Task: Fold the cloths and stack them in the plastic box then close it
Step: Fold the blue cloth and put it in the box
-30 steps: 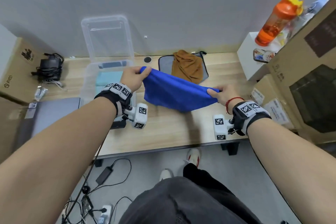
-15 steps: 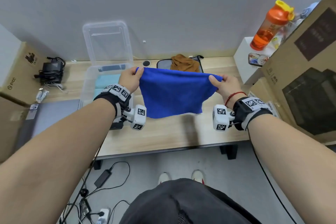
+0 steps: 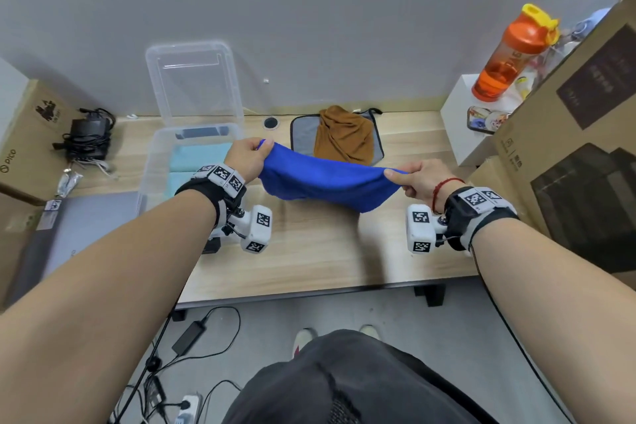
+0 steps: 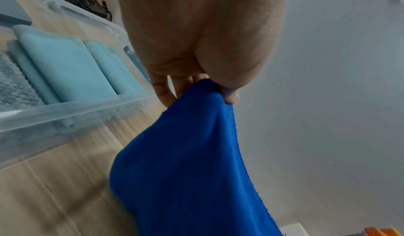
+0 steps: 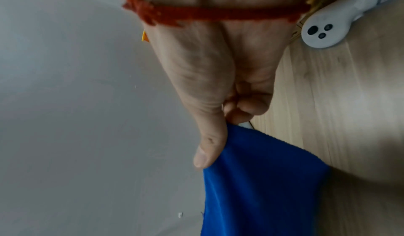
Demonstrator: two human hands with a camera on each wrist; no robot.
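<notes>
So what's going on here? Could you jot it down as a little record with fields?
held: blue cloth, stretched above the desk
left hand: pinches one corner
right hand: pinches the other corner
plastic box: open, light blue cloths folded inside
lid: leaning on the wall
waiting: brown cloth on a grey cloth

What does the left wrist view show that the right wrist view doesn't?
Left wrist only: the left hand pinching the blue cloth, beside the plastic box holding folded light-blue cloths. Right wrist only: the right hand pinching the cloth's other end, a red wrist cord, a white controller. Both: blue cloth, wooden desk, grey wall.
</notes>
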